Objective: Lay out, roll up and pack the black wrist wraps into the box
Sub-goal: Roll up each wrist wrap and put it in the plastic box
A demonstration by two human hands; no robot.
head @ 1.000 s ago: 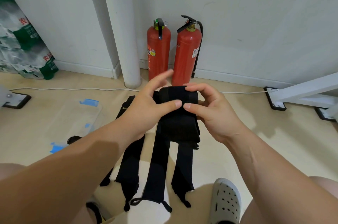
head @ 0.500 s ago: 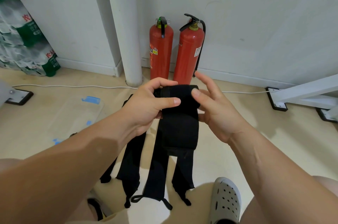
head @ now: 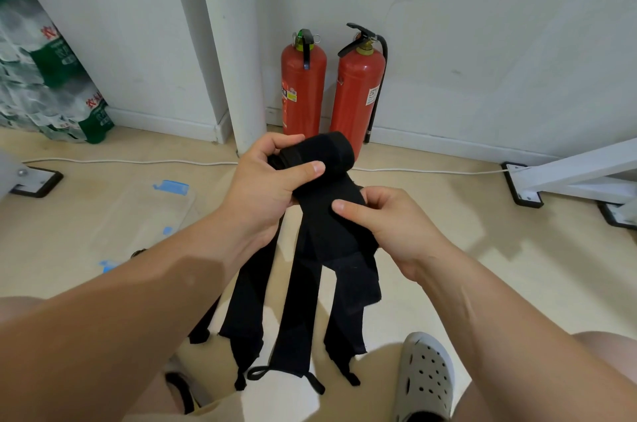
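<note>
A partly rolled black wrist wrap (head: 327, 152) is held in the air above the floor. My left hand (head: 265, 187) grips the rolled part, thumb across its front. My right hand (head: 389, 225) pinches the loose tail (head: 331, 232) just below the roll. Three more black wrist wraps (head: 296, 304) lie flat on the floor in parallel strips beneath my hands, their thin loops toward me. A clear plastic box (head: 144, 214) with blue tape marks sits on the floor to the left.
Two red fire extinguishers (head: 303, 90) stand against the wall behind a white pillar (head: 238, 42). A white cable (head: 120, 161) runs along the floor. White frame legs (head: 568, 173) are at right, packed bottles (head: 44, 77) at left, a grey clog (head: 424, 377) near me.
My right hand has dropped from the top of the roll to the loose tail below it. The roll has tilted and my left hand now wraps around it more fully.
</note>
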